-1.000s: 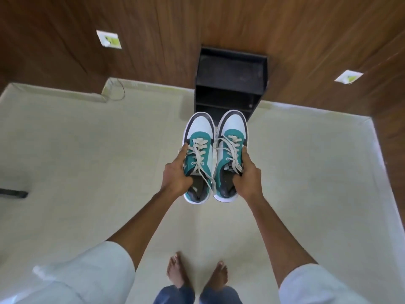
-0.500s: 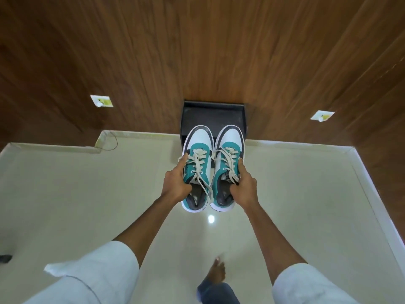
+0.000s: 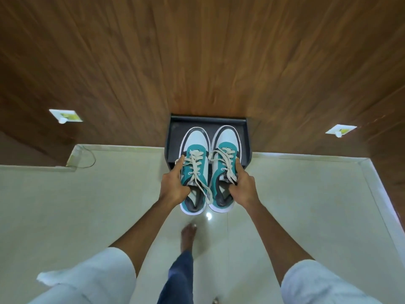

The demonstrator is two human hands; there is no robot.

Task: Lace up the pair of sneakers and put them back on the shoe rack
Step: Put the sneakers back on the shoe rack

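Observation:
Two teal, white and grey sneakers with cream laces are held side by side in the air, toes pointing at the wall. My left hand (image 3: 174, 186) grips the outer side of the left sneaker (image 3: 194, 150). My right hand (image 3: 243, 185) grips the outer side of the right sneaker (image 3: 226, 145). Both are laced; loose lace ends hang over their openings. The black shoe rack (image 3: 246, 139) stands against the wooden wall, directly under and behind the toes, its top largely hidden by the shoes.
A wood-panelled wall (image 3: 197, 62) fills the upper view, with two white sockets (image 3: 65, 115) (image 3: 340, 129) low on it. The floor (image 3: 87, 205) is pale tile. A thin cable (image 3: 91, 154) lies at the left corner. My bare foot (image 3: 188, 234) steps forward below the shoes.
I have walked toward the wall: the rack has come closer and now lies beneath the sneakers' toes. One foot has stepped forward. Both hands keep their hold on the shoes.

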